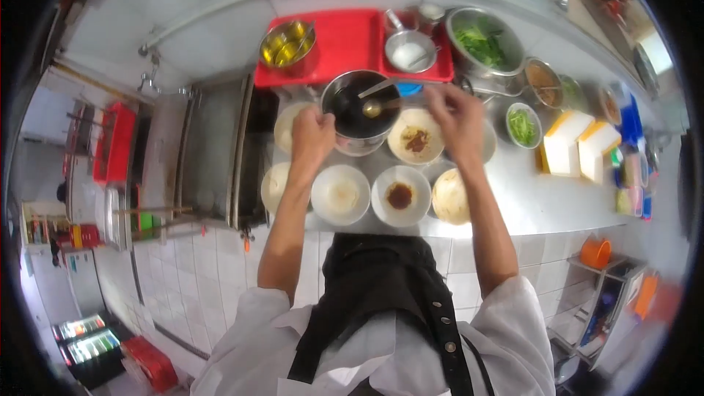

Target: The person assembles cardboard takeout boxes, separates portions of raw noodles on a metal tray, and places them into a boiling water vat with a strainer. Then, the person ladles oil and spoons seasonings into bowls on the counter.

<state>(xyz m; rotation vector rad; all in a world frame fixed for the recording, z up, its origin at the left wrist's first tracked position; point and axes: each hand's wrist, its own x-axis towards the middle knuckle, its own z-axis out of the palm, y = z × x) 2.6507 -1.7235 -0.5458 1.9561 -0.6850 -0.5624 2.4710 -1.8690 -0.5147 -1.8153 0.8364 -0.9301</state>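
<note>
A steel pot of dark liquid stands in front of me on the counter. My left hand is closed at the pot's left rim. On the other side, my right hand, blurred by motion, is closed at the handle end of a small ladle whose bowl is over the dark liquid. A second metal handle leans across the pot. Below my right hand is a bowl with brown paste. Nearer me are a bowl with pale contents and a bowl with dark sauce.
Behind the pot lies a red tray bearing a pot of yellow oil. A strainer and a basin of greens stand to its right. White-and-yellow boxes are at the right, and a metal basin at the left.
</note>
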